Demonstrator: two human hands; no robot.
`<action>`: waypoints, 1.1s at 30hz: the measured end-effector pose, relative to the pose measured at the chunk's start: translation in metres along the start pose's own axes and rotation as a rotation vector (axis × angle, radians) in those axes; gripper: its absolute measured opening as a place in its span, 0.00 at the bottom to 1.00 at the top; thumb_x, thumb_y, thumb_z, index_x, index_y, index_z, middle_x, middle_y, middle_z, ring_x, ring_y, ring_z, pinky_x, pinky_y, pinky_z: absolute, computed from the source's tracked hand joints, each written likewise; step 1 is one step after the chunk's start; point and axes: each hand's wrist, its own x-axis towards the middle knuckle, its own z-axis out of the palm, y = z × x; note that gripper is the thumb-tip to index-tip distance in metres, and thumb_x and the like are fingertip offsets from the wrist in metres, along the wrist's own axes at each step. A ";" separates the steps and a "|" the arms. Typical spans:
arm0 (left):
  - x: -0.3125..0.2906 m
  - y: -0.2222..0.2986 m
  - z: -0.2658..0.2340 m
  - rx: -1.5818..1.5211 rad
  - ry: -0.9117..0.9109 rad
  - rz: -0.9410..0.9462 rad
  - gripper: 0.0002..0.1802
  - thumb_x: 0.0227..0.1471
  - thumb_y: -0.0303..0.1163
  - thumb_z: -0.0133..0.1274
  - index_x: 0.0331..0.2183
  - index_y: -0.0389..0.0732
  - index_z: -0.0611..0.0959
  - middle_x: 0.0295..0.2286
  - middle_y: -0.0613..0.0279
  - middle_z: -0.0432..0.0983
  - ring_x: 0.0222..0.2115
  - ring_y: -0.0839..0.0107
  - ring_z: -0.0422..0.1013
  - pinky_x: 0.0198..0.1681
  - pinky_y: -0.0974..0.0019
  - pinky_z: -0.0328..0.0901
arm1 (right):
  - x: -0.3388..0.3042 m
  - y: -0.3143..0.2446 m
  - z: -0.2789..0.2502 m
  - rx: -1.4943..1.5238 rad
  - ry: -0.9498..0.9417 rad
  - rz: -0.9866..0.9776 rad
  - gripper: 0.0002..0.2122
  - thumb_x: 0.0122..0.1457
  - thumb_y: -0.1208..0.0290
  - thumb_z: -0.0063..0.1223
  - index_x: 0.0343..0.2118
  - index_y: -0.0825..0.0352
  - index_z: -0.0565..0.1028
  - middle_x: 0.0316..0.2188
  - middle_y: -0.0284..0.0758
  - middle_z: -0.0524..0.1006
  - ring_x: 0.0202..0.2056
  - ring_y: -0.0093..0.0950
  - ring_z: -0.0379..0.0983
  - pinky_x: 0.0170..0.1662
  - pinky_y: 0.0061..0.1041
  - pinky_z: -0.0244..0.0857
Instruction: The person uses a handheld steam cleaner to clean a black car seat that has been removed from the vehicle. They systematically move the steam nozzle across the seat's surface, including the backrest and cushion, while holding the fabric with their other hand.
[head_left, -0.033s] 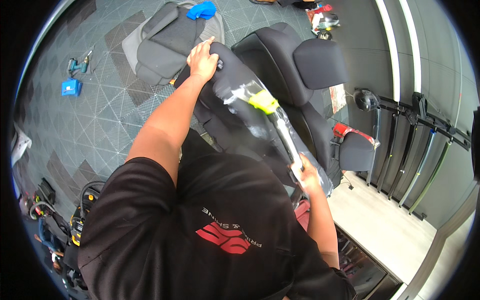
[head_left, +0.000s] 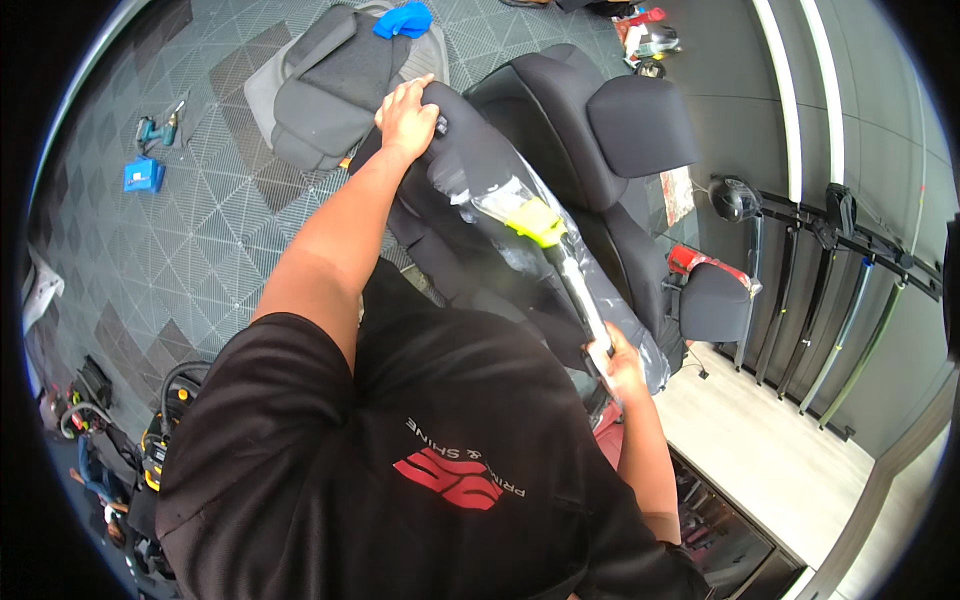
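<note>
Right hand (head_left: pixel 625 370) clamped round shiny wand (head_left: pixel 580 290); its yellow-green head (head_left: pixel 541 224) over dark seat piece (head_left: pixel 462 168), ahead of torso; left hand (head_left: pixel 408 120) over far edge, fingers close together, hold underneath hidden, cannot tell; best judged: head flat, strokes slow and even, left hand bracing; neighbouring backrest (head_left: pixel 535 135) just beside on right, room tight; more room leftward, over floor (head_left: pixel 235 225).

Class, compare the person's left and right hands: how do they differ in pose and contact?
The left hand lies over the far end of the dark padded seat piece; the right hand grips the yellow-green-headed tool. The left hand reaches farther forward; the right hand is nearer the body. Both are bare.
</note>
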 end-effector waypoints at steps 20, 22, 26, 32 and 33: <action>0.022 0.004 0.000 0.038 -0.114 -0.044 0.34 0.57 0.43 0.53 0.66 0.59 0.78 0.65 0.62 0.71 0.67 0.53 0.64 0.70 0.40 0.55 | 0.048 -0.162 -0.006 -0.455 0.001 -0.097 0.30 0.65 0.42 0.64 0.64 0.53 0.75 0.49 0.48 0.85 0.53 0.50 0.81 0.57 0.44 0.73; 0.022 0.012 0.006 0.049 -0.145 -0.035 0.34 0.57 0.43 0.53 0.66 0.61 0.78 0.66 0.63 0.71 0.67 0.53 0.64 0.70 0.40 0.54 | 0.051 -0.122 -0.003 -0.308 0.016 -0.034 0.29 0.64 0.41 0.65 0.61 0.55 0.78 0.48 0.42 0.86 0.54 0.43 0.83 0.57 0.39 0.73; 0.022 0.019 -0.002 0.070 -0.141 -0.003 0.31 0.58 0.39 0.49 0.63 0.61 0.80 0.65 0.65 0.72 0.67 0.55 0.65 0.70 0.46 0.57 | 0.054 -0.077 0.008 -0.140 -0.001 0.068 0.26 0.64 0.40 0.64 0.55 0.55 0.82 0.46 0.39 0.88 0.51 0.37 0.84 0.56 0.35 0.73; 0.006 -0.018 -0.021 0.000 -0.106 0.071 0.31 0.56 0.38 0.50 0.62 0.61 0.82 0.64 0.67 0.74 0.65 0.56 0.67 0.70 0.49 0.58 | 0.018 0.002 -0.010 -0.308 0.026 0.075 0.28 0.60 0.38 0.67 0.52 0.59 0.83 0.44 0.41 0.87 0.50 0.39 0.85 0.55 0.37 0.74; 0.004 -0.019 -0.023 -0.012 -0.120 0.074 0.31 0.56 0.38 0.50 0.62 0.61 0.82 0.64 0.67 0.74 0.65 0.56 0.67 0.70 0.49 0.58 | 0.005 0.029 -0.012 -0.299 0.065 0.104 0.28 0.59 0.41 0.70 0.50 0.61 0.83 0.40 0.39 0.87 0.46 0.35 0.84 0.53 0.35 0.74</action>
